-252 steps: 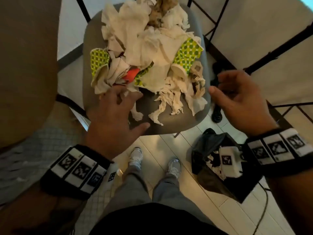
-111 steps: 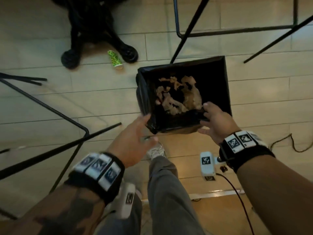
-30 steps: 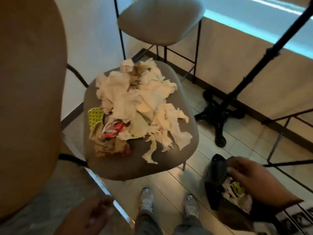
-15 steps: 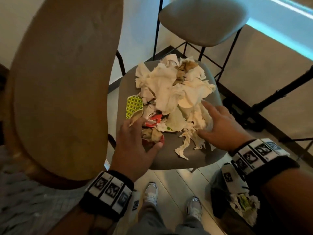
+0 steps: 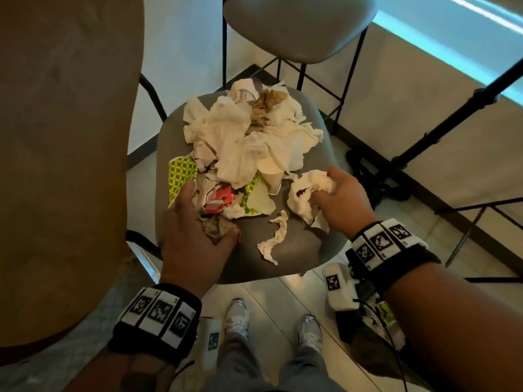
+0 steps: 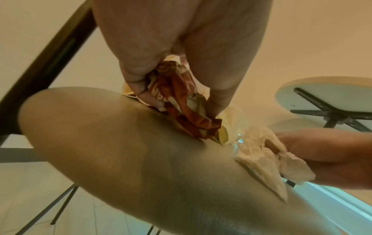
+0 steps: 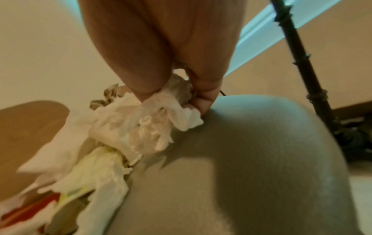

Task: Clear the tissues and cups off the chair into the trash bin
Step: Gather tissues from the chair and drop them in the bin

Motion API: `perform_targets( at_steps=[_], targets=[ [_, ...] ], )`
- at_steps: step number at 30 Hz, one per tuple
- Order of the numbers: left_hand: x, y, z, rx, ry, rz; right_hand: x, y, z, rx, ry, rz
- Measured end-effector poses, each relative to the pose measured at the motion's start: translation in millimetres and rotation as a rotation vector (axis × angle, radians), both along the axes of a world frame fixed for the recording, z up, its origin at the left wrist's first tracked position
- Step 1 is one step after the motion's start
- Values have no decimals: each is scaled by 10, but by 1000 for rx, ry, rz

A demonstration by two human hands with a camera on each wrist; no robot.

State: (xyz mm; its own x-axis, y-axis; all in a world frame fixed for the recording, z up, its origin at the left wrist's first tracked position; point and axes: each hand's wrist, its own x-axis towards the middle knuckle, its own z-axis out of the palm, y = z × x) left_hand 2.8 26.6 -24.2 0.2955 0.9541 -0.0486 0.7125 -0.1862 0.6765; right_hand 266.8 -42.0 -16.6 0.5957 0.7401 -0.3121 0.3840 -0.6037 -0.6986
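- Person's shoes [image 5: 237,312]: a pale pair on the tiled floor [image 5: 283,295], toes toward the chair.
- Trash bin [image 5: 368,346]: black-lined, on the floor at the person's right, largely hidden behind the right forearm; white scraps and a bit of green-dotted paper show inside.
- Left hand [image 5: 195,236]: at the near-left part of the seat, fingers and thumb curled round a crumpled red-and-white wrapper [image 6: 181,101] and brownish crumpled paper [image 5: 216,226]; both still touch the seat.
- Right hand [image 5: 339,202]: at the near-right part of the seat, fist closed on a wad of white tissue [image 5: 305,193], which hangs from the fingers down to the seat surface.
- Twisted tissue strip [image 5: 273,239]: white, lying loose on the seat between the two hands; long axis runs near-left to far-right.
- Chair [image 5: 297,250]: grey rounded seat on black metal legs, bare along its near edge.
- Green-dotted paper cup [image 5: 181,176]: flattened, yellow-green with dots, at the left edge of the heap just beyond the left fingertips; long axis near to far, leaning slightly right at the far end. Which end is the mouth cannot be told.
- Second green-dotted cup [image 5: 253,198]: torn open, white inside showing, at the near side of the heap between the hands.
- Tissue heap [image 5: 246,137]: crumpled white and cream sheets covering the middle and far part of the seat, with a brown-stained clump [image 5: 264,108] near the far edge.
- Wooden table top [image 5: 62,137]: tan, rounded edge, filling the left.
- Second grey chair [image 5: 297,26]: beyond the first, on black legs.
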Motion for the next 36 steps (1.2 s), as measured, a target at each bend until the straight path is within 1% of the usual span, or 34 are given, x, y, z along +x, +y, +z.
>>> perform_targets(
  at_steps=[1,4,5,7,11,15,17,18,20,21,22,23,25,26,27,28,32,34,36],
  targets=[
    [-33,-5,6,-5,-16,25,-1,4,5,26,58,-46],
    [-97,-54,91,-54,-133,70,20,-16,10,100,187,-161],
    [-108,-83,118,-53,-137,71,37,-40,14,127,237,-206],
    [-154,-136,197,-17,-104,38,70,-95,27,182,338,-286],
    [-202,-233,357,-34,-117,-32,188,-304,65,284,555,-399],
    [-84,-436,541,-34,-141,-83,330,-768,25,373,652,-460],
    [124,-513,561,-26,-161,-144,397,-1103,-20,411,659,-484],
    [273,-557,564,-103,-196,-183,437,-1296,-49,428,670,-511],
    [724,-663,459,-360,-282,-258,523,-1744,-123,465,693,-590],
    [917,-761,377,-459,-278,-357,565,-1993,-176,477,697,-639],
    [1121,-903,325,-535,-293,-398,605,-2254,-243,476,694,-690],
    [1345,-1070,311,-504,-287,-507,643,-2521,-330,464,688,-745],
    [1699,-1409,242,-304,-259,-653,703,-3050,-575,413,678,-861],
    [1889,-1559,111,-280,-254,-709,734,-3306,-733,382,677,-930],
    [2029,-1699,-65,-330,-242,-780,759,-3552,-906,351,688,-1000],
    [2233,-1856,-238,-368,-211,-817,786,-3773,-1093,317,697,-1064],
    [2972,-2405,-1361,-627,11,-852,924,-4511,-1974,177,753,-1227],
    [3210,-2638,-1927,-672,109,-861,1018,-4761,-2445,97,808,-1282],
    [3388,-2820,-2403,-698,221,-857,1110,-4930,-2871,28,847,-1336]
  ],
)
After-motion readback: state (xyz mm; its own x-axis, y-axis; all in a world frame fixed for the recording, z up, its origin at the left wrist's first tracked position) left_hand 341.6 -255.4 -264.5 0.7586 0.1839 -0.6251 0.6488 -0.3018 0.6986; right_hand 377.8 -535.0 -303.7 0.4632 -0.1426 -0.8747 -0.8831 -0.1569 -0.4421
